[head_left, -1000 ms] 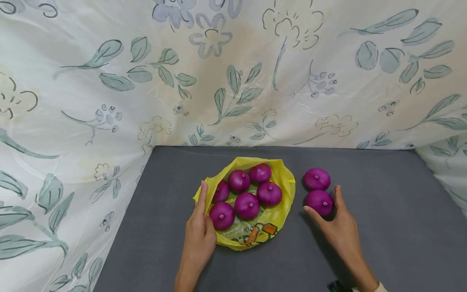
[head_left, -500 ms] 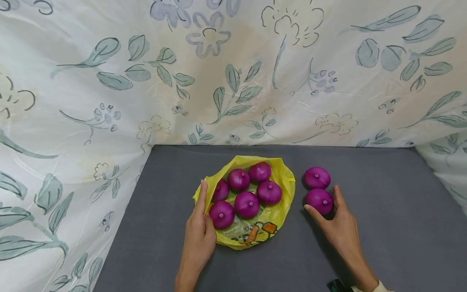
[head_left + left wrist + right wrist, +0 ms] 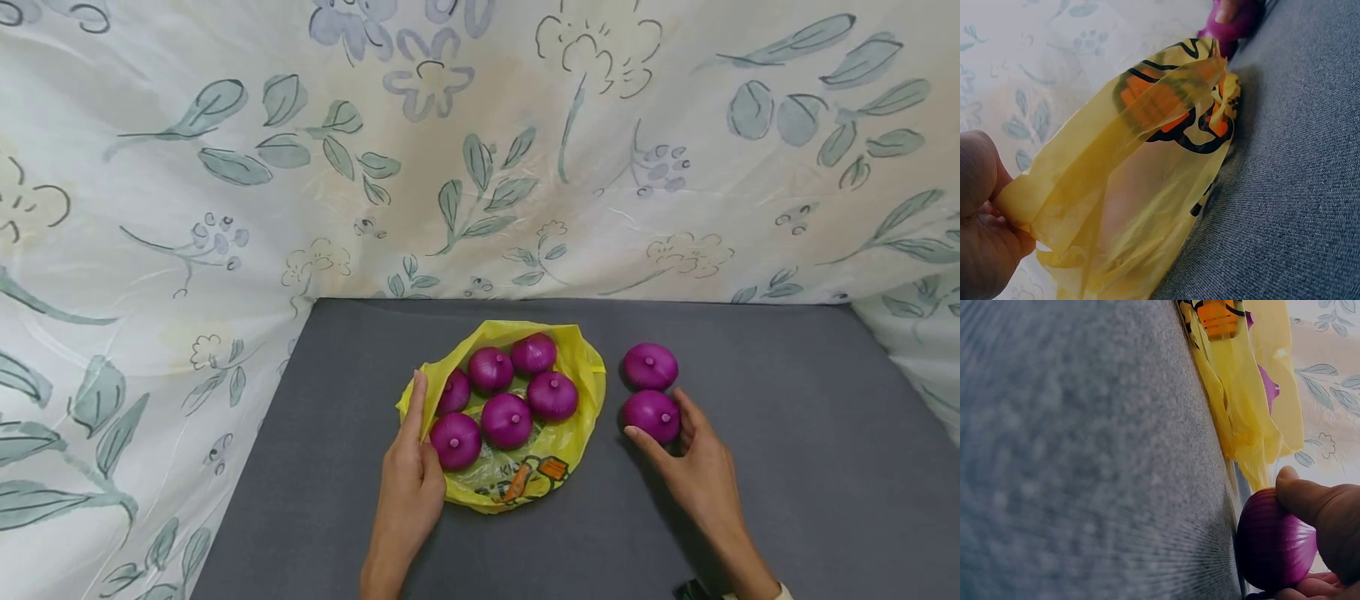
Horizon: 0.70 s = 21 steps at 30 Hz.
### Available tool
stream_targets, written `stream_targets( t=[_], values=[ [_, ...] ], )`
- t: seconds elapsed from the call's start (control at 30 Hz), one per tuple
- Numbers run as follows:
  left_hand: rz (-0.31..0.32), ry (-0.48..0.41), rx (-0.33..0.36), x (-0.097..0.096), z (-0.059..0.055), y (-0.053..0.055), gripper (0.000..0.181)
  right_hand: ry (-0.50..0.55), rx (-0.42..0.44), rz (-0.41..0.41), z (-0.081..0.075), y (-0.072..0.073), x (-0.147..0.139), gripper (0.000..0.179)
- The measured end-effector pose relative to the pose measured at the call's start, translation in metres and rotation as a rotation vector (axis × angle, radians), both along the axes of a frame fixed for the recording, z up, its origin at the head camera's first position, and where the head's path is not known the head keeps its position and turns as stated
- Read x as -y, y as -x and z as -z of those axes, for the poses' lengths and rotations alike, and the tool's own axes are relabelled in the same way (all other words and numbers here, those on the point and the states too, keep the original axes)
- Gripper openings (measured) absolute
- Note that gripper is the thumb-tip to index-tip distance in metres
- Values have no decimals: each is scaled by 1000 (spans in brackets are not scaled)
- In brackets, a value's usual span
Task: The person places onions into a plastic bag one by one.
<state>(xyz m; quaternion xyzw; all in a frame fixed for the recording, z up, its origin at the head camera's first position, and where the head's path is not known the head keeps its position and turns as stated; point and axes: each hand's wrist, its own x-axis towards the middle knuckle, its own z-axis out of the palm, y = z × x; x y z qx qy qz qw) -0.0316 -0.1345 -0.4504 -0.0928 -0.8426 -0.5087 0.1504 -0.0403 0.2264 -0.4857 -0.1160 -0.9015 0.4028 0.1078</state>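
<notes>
A yellow plastic bag (image 3: 588,417) stands with its mouth spread, several purple onions (image 3: 507,421) inside. My left hand (image 3: 411,483) pinches its left rim between thumb and fingers, and the left wrist view shows the thin plastic (image 3: 1085,187) drawn up into that grip. To the bag's right, two more onions sit on the grey cloth, touching or nearly so. Around the nearer onion (image 3: 651,416) are the thumb and fingers of my right hand (image 3: 697,475); in the right wrist view the thumb presses the onion's side (image 3: 1275,540). The farther onion (image 3: 650,367) lies just behind it.
The dark grey cloth (image 3: 810,433) covers the work surface. Behind it and at both sides hangs a pale floral sheet (image 3: 480,208). A small dark object (image 3: 690,590) shows at the bottom edge by the right wrist.
My right hand's fingers have closed in on the nearer onion, which has shifted slightly left. The left hand and the bag have stayed in place.
</notes>
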Motion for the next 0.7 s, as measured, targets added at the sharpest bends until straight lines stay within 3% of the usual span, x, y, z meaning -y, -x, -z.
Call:
stream_targets(
  t=[0.4,0.7],
  values=[
    [6,10,6,0,-3,2,91,28,-15,12,-3,-2,0,97],
    [3,8,1,0,-5,1,91,54,9,-1,-20,-5,-1,99]
  ],
)
